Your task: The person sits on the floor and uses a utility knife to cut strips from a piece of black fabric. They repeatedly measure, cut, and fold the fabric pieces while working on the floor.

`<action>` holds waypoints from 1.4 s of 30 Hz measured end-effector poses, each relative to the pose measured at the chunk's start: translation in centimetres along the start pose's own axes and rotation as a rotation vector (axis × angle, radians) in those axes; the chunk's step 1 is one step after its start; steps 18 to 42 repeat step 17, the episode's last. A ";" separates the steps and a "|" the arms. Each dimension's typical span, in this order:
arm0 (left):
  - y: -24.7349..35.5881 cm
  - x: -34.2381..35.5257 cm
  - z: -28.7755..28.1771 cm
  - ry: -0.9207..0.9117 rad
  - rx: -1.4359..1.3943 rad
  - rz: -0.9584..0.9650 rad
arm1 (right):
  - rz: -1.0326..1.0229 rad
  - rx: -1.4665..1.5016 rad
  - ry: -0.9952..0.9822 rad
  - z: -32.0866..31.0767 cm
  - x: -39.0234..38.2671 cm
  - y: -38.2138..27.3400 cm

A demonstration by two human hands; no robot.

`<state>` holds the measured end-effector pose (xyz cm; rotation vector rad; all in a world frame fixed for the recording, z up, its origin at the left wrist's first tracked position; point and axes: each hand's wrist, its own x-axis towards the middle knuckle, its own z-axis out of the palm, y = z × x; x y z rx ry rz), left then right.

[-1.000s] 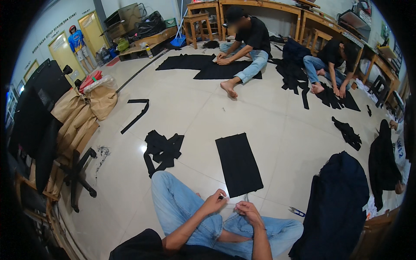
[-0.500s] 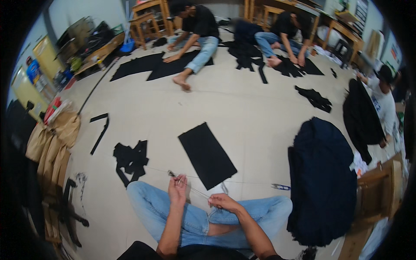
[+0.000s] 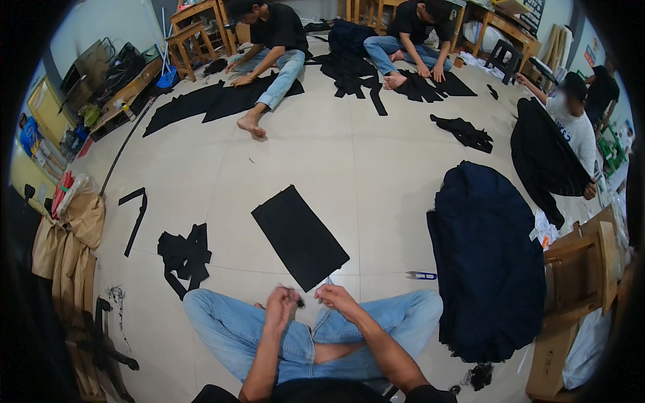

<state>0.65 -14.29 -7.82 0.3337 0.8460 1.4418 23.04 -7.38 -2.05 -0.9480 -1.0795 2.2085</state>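
Observation:
My left hand point(image 3: 277, 310) is closed, with a small dark tuft of thread point(image 3: 300, 303) beside its fingertips. Close by on the right, my right hand point(image 3: 338, 301) is closed in a pinch; what it grips is too small to make out. Both are held above my crossed legs, a short gap apart. Just beyond them a black rectangular piece of fabric point(image 3: 300, 237) lies flat on the floor. A pair of thread snips point(image 3: 421, 275) with blue handles rests to the right, beside a tall stack of dark navy fabric point(image 3: 490, 262).
Black fabric scraps point(image 3: 187, 252) and a bent black strip point(image 3: 138, 218) lie on the left. Two people work on black fabric pieces point(image 3: 222, 107) across the floor; another lifts black cloth point(image 3: 544, 158) at right. A wooden stool point(image 3: 584, 258) stands beyond the navy stack.
My hands have come closer together, the right one rising. My left hand has turned from palm up to a closed grip. The thread seen stretched between them is no longer visible. The view has shifted.

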 end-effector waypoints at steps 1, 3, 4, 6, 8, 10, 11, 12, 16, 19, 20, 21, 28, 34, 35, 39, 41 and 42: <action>0.9 0.5 2.5 0.143 -0.107 0.050 | 0.032 -0.056 -0.054 0.0 0.0 0.6; 4.0 0.5 8.9 0.432 -0.311 0.158 | 0.092 -0.166 -0.172 0.1 0.3 2.2; 4.3 0.4 8.6 0.340 -0.234 0.080 | 0.100 -0.153 -0.168 0.3 0.4 2.4; 5.0 0.0 6.9 0.155 -0.078 -0.077 | 0.117 -0.125 -0.156 0.4 0.7 2.9; 5.4 -0.6 5.2 -0.034 0.075 -0.236 | 0.070 -0.061 -0.046 -1.2 1.5 3.8; 4.5 -1.8 5.3 -0.150 0.463 -0.284 | 0.053 -0.004 0.042 -2.5 1.8 3.6; 3.4 -3.1 7.0 -0.173 0.772 -0.250 | 0.026 -0.011 0.033 -2.5 1.6 3.3; 2.6 -4.0 7.9 -0.200 1.083 -0.209 | 0.029 -0.045 0.000 -2.4 1.5 3.8; -0.3 -3.0 3.0 -0.159 1.522 -0.021 | 0.068 -0.129 -0.142 -1.0 1.8 4.7; -0.6 -2.9 3.0 -0.163 1.517 -0.024 | 0.093 -0.131 -0.169 -0.7 1.3 4.5; -0.6 -2.9 3.0 -0.163 1.517 -0.024 | 0.093 -0.131 -0.169 -0.7 1.3 4.5; -0.6 -2.9 3.0 -0.163 1.517 -0.024 | 0.093 -0.131 -0.169 -0.7 1.3 4.5; -0.6 -2.9 3.0 -0.163 1.517 -0.024 | 0.093 -0.131 -0.169 -0.7 1.3 4.5; -0.6 -2.9 3.0 -0.163 1.517 -0.024 | 0.093 -0.131 -0.169 -0.7 1.3 4.5; -0.6 -2.9 3.0 -0.163 1.517 -0.024 | 0.093 -0.131 -0.169 -0.7 1.3 4.5; -0.6 -2.9 3.0 -0.163 1.517 -0.024 | 0.093 -0.131 -0.169 -0.7 1.3 4.5; -0.6 -2.9 3.0 -0.163 1.517 -0.024 | 0.093 -0.131 -0.169 -0.7 1.3 4.5; -0.6 -2.9 3.0 -0.163 1.517 -0.024 | 0.093 -0.131 -0.169 -0.7 1.3 4.5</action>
